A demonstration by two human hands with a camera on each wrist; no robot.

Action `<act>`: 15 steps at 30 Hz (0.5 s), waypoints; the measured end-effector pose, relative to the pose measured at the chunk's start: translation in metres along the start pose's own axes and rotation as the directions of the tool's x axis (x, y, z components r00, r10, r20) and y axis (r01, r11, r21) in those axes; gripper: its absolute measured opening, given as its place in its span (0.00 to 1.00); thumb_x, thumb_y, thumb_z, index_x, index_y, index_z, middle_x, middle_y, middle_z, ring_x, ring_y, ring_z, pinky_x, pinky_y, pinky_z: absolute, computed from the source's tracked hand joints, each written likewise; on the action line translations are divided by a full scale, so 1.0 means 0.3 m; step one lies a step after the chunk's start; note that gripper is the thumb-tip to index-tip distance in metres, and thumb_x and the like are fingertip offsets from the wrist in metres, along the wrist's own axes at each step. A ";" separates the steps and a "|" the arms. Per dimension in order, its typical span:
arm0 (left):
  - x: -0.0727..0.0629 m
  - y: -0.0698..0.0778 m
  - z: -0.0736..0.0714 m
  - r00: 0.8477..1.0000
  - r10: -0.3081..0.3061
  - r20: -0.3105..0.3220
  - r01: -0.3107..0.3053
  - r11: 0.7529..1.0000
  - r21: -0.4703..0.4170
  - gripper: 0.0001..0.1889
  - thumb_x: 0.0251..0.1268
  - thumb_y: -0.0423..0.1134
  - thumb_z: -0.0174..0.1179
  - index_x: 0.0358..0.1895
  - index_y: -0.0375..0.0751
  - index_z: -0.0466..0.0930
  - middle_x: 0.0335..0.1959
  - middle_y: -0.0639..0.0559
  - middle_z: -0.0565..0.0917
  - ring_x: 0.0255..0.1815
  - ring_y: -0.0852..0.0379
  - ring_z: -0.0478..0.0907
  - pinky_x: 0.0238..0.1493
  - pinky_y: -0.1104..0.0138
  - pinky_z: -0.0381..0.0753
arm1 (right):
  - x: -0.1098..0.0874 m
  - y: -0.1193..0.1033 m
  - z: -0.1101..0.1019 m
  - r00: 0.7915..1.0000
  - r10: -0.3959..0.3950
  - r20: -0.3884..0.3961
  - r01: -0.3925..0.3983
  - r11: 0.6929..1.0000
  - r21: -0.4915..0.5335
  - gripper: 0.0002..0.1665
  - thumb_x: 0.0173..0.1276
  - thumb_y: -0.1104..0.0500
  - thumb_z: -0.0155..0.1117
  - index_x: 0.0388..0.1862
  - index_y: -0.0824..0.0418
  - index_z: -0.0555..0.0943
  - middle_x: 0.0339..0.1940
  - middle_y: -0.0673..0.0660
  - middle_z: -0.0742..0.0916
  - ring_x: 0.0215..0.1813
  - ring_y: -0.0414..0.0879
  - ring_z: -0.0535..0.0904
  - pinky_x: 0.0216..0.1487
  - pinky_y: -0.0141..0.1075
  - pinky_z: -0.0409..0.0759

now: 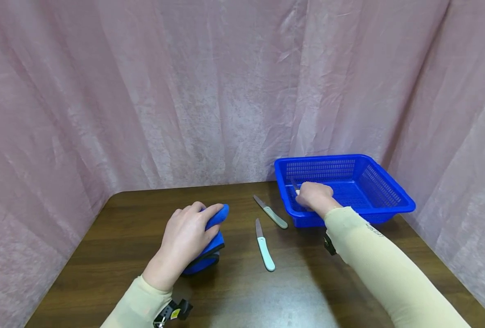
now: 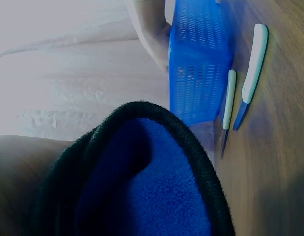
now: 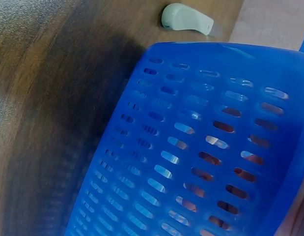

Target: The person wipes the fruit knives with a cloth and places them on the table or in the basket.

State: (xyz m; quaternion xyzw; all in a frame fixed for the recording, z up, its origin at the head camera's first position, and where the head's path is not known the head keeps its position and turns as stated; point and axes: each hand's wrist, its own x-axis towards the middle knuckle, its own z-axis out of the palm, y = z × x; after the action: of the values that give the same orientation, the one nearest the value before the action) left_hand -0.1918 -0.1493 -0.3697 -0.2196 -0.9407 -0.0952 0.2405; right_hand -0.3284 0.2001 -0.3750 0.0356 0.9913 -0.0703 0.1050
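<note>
My left hand (image 1: 186, 234) grips a folded blue cloth (image 1: 211, 250) with a dark trimmed edge, above the left part of the table. In the left wrist view the cloth (image 2: 166, 191) fills the lower middle. My right hand (image 1: 316, 197) reaches over the near rim into the blue basket (image 1: 394, 212) and holds a knife (image 1: 295, 186); its blade and a bit of pale handle show, the rest is hidden by the hand. Between the hands lie two knives with pale green handles, a nearer knife (image 1: 265, 250) and a farther knife (image 1: 273, 216) beside the basket.
The brown wooden table (image 1: 123, 255) carries everything. A pink curtain (image 1: 209, 91) hangs along its back and sides. The basket has perforated walls and stands at the back right.
</note>
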 end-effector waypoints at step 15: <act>-0.015 0.013 0.023 1.000 0.012 -0.003 -0.012 1.000 -0.002 0.24 0.67 0.44 0.79 0.65 0.52 0.90 0.45 0.46 0.90 0.44 0.47 0.88 0.43 0.50 0.84 | 0.037 0.009 0.022 0.994 -0.014 0.105 0.013 1.000 0.006 0.12 0.72 0.53 0.61 0.30 0.55 0.82 0.34 0.57 0.85 0.42 0.54 0.83 0.52 0.56 0.82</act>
State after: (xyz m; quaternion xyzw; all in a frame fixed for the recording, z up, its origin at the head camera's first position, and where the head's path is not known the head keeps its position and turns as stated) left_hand -0.1892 -0.1455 -0.3777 -0.2253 -0.9389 -0.0951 0.2423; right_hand -0.3375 0.2024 -0.3842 0.0253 0.9845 -0.0755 0.1562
